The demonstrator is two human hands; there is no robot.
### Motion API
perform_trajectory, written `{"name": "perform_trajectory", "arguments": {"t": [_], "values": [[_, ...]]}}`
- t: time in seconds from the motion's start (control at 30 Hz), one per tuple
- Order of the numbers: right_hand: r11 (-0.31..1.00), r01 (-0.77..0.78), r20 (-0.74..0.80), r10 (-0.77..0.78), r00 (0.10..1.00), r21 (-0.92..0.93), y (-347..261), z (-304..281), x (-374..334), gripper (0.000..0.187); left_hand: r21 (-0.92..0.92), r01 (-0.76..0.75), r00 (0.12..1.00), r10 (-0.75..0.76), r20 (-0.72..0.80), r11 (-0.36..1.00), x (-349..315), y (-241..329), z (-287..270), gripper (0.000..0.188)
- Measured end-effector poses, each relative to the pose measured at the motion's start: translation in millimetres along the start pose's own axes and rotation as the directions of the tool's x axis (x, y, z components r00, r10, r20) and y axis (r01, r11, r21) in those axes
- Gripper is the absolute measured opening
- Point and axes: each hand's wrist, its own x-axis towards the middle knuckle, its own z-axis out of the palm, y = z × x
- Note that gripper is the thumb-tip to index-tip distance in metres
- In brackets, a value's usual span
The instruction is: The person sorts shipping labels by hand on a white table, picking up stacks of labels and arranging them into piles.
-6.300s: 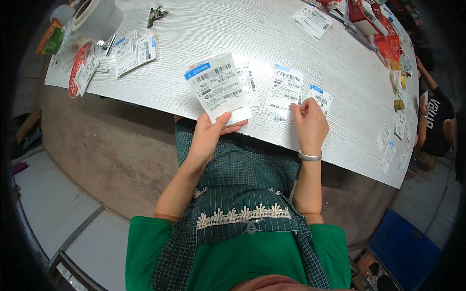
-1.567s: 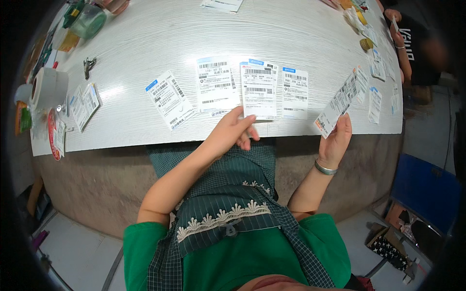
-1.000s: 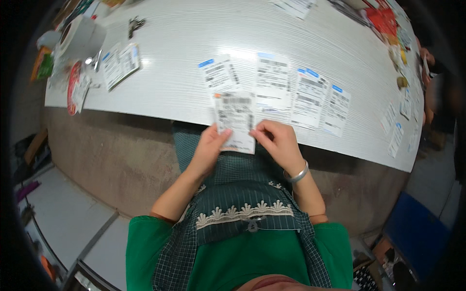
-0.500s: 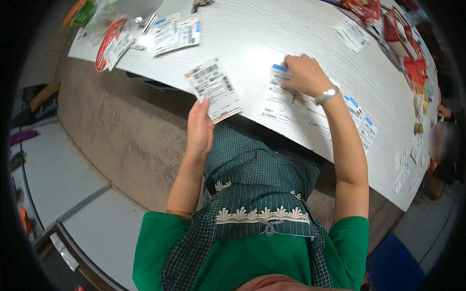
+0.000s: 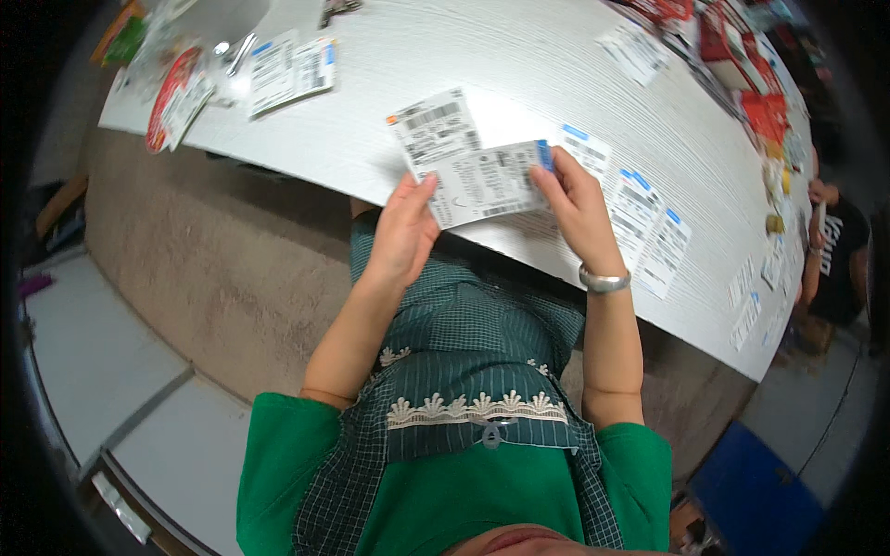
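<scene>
My left hand point(image 5: 405, 230) grips a stack of white shipping labels point(image 5: 436, 125) with an orange mark at one corner, the thumb on top. A blue-topped shipping label point(image 5: 491, 183), turned sideways, lies across the lower part of that stack. Its blue end is pinched between thumb and fingers of my right hand point(image 5: 586, 208), which wears a silver bangle point(image 5: 604, 279). Right of this hand, several more blue-topped labels point(image 5: 636, 211) lie in a row on the white table point(image 5: 482, 46). One label point(image 5: 588, 148) sits just beyond my right fingers, partly hidden.
At the left, label piles point(image 5: 292, 76) lie near a red oval package point(image 5: 174, 97) and clear plastic bags. Red packages point(image 5: 762, 113) crowd the far right side. Small labels point(image 5: 744, 320) lie near the right corner. A person in black point(image 5: 839, 246) is at the right edge.
My right hand has lifted a blue-topped label off the table and brought it left onto the stack in my left hand. The view has shifted slightly.
</scene>
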Motion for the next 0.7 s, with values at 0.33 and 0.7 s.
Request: {"name": "perform_trajectory", "arguments": {"t": [0.33, 0.7], "values": [[0.539, 0.087, 0.133, 0.047, 0.99, -0.838, 33.3, -87.3, 44.3, 0.04, 0.216, -0.147, 0.982, 0.169, -0.089, 0.965, 9.4, 6.1, -3.2, 0.034], [0.937, -0.014, 0.332, 0.137, 0.933, -0.348, -14.4, -98.7, 12.0, 0.011, 0.502, -0.061, 0.994, 0.099, -0.05, 0.863, 23.1, 5.4, -8.2, 0.033]]}}
